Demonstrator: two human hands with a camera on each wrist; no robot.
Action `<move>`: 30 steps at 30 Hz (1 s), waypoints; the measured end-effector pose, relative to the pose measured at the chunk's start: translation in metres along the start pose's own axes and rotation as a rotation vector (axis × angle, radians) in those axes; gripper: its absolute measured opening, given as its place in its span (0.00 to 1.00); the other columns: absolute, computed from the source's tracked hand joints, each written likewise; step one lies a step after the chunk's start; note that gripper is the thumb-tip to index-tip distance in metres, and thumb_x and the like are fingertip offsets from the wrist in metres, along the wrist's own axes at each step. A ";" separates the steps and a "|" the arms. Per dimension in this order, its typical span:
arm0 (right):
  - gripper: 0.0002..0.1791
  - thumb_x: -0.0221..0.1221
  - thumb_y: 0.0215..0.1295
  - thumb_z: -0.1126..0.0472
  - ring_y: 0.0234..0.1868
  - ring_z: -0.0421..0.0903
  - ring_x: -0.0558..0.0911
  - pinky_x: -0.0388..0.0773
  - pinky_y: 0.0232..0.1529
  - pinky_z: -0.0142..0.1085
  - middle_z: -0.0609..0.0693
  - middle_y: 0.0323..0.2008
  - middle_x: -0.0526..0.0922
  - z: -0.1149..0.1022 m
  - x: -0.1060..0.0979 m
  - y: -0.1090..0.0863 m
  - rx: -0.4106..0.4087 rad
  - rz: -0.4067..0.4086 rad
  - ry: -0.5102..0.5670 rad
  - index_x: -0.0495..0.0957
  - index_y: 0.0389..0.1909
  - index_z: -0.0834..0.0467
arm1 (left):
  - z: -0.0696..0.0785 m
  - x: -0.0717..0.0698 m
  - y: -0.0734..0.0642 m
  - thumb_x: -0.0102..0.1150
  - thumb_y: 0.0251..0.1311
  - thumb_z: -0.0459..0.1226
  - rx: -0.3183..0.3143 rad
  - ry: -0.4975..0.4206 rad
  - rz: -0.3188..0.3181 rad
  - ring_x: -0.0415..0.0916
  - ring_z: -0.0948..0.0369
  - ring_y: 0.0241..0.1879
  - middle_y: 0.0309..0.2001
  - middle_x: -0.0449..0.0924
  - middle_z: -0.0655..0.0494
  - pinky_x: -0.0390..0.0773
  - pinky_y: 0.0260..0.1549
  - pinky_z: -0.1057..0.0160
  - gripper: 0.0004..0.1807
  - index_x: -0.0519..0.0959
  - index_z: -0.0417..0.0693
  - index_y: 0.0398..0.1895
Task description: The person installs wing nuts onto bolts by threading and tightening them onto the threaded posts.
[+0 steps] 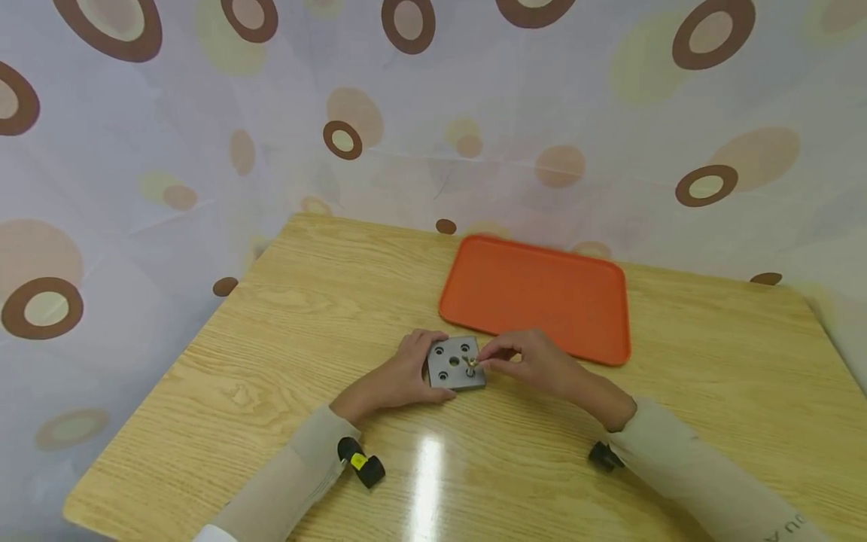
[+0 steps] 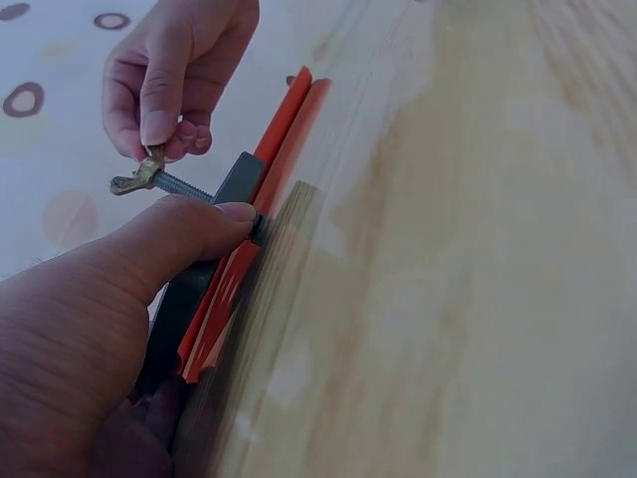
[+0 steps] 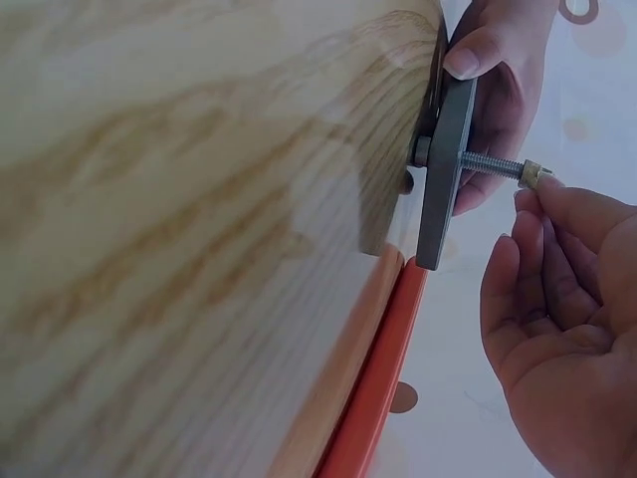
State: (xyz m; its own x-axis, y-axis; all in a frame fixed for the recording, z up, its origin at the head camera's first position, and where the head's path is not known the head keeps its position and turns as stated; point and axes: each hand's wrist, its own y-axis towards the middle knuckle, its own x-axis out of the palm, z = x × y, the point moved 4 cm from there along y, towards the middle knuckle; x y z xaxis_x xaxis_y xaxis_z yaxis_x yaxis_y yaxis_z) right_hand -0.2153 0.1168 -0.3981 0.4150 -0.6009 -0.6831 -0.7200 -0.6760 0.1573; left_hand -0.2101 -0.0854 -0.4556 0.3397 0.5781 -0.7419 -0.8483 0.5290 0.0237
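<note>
My left hand grips a square grey metal plate by its left side, thumb along the near edge. The plate has several round recessed holes. Through its near right corner runs a threaded bolt, standing upright, its head under the plate. A brass-coloured wing nut sits at the bolt's top end. My right hand pinches one wing of that nut between thumb and index finger, the other fingers loosely curled. In the right wrist view, the plate is held just above the tabletop.
An orange tray lies behind the plate, toward the back of the wooden table. A patterned curtain hangs behind and to the left. Dark wrist cameras are strapped over both beige sleeves.
</note>
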 end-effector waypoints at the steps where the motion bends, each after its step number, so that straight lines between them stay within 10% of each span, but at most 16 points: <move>1: 0.05 0.61 0.60 0.61 0.33 0.37 0.79 0.77 0.36 0.36 0.43 0.33 0.83 0.000 0.000 0.000 -0.001 0.005 -0.001 0.83 0.36 0.54 | 0.000 0.000 0.000 0.68 0.44 0.55 0.004 0.000 0.004 0.58 0.61 0.49 0.57 0.59 0.54 0.64 0.47 0.61 0.49 0.55 0.51 0.67; 30: 0.07 0.61 0.61 0.61 0.32 0.37 0.77 0.75 0.35 0.33 0.45 0.32 0.82 -0.003 -0.003 0.001 -0.059 0.050 -0.073 0.83 0.38 0.53 | 0.004 -0.002 -0.002 0.68 0.45 0.55 -0.019 -0.009 -0.011 0.58 0.61 0.49 0.57 0.59 0.56 0.64 0.45 0.62 0.49 0.55 0.53 0.68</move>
State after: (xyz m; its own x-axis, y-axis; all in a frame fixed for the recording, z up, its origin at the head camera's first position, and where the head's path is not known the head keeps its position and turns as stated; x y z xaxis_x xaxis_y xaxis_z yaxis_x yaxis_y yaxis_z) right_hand -0.2156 0.1163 -0.3936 0.3360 -0.6033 -0.7232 -0.7036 -0.6713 0.2331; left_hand -0.2081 -0.0852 -0.4517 0.3530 0.5778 -0.7359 -0.8520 0.5235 0.0023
